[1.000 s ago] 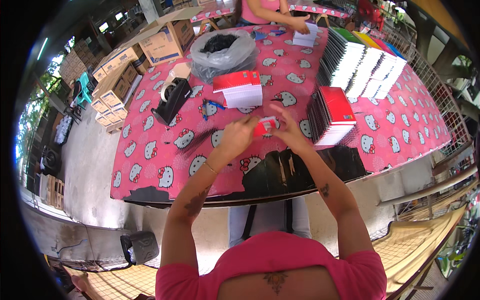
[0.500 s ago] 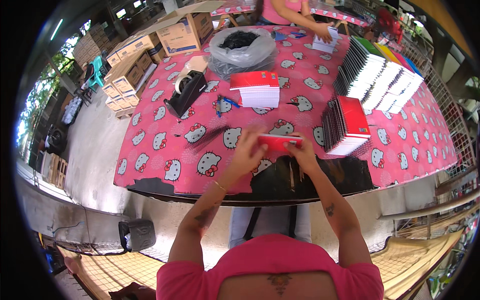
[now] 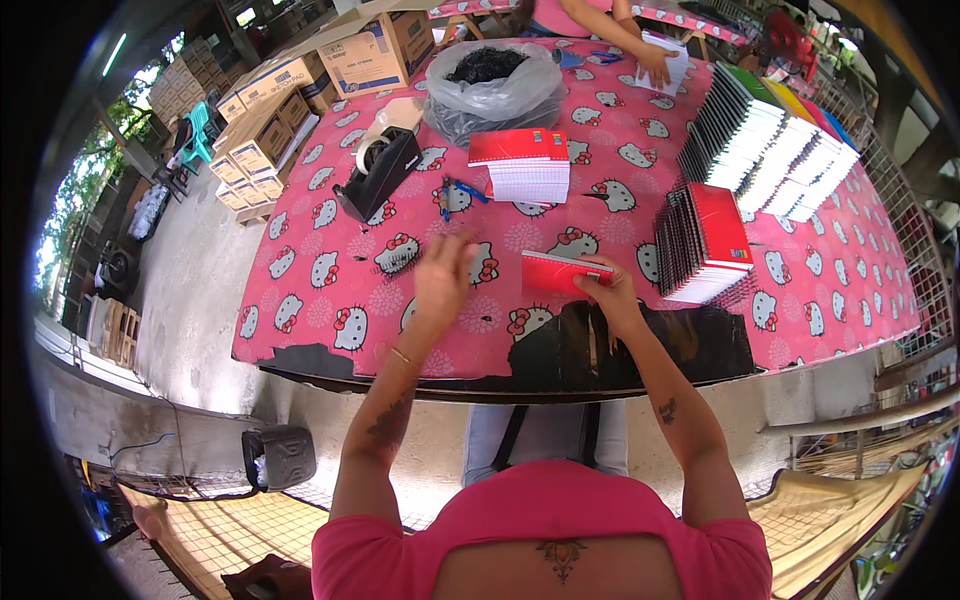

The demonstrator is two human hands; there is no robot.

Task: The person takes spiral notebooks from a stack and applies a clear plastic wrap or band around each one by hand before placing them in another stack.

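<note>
My right hand [image 3: 610,292] grips a red-covered notebook [image 3: 556,273] by its right end, thumb on the cover, above the table's front part. My left hand [image 3: 444,278] is off the notebook, over the tablecloth beside loose black spiral binding coils [image 3: 396,260]. Its fingers are smeared by motion, so whether they hold a coil cannot be made out. To the right stands a stack of red notebooks [image 3: 722,225] with black coils along the left side. Ahead lies another stack of red-covered notebooks [image 3: 520,170], with no coils visible on it.
A black tape dispenser [image 3: 380,172] and blue pens [image 3: 462,190] lie left of the middle stack. Behind them sits a clear plastic bag [image 3: 492,95] of black coils. Tall notebook stacks [image 3: 765,140] stand far right, cartons [image 3: 375,55] far left. Across the table, another person's hands [image 3: 655,65] handle white paper.
My left hand has let go of the notebook and moved left to the loose coils. The right hand still holds the notebook. The view has shifted slightly.
</note>
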